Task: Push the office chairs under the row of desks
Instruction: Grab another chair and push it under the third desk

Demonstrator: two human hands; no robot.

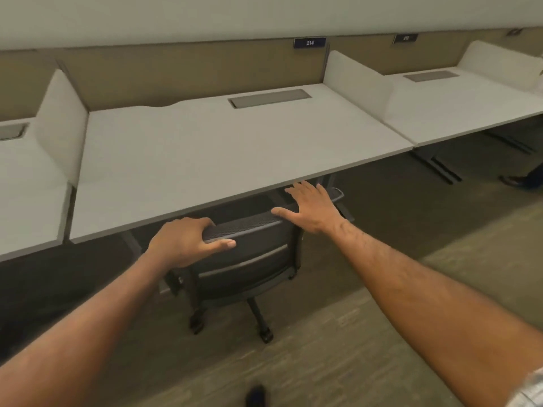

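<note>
A black mesh-backed office chair (pixel 246 259) stands at the middle white desk (pixel 205 151), its seat tucked beneath the desktop and its backrest close to the front edge. My left hand (pixel 185 240) grips the top left of the backrest, fingers over the rim and thumb along the back. My right hand (pixel 311 208) hovers flat with fingers spread above the backrest's right end, just below the desk edge; I cannot tell whether it touches the chair. The chair's wheeled base (pixel 258 318) shows on the carpet.
More white desks (pixel 458 113) continue left and right, split by white dividers (pixel 61 124) against a tan back panel with a sign reading 214 (pixel 309 42). Desk legs (pixel 437 165) stand at the right. Someone's shoe (pixel 512 181) is at far right. Carpet lies behind me.
</note>
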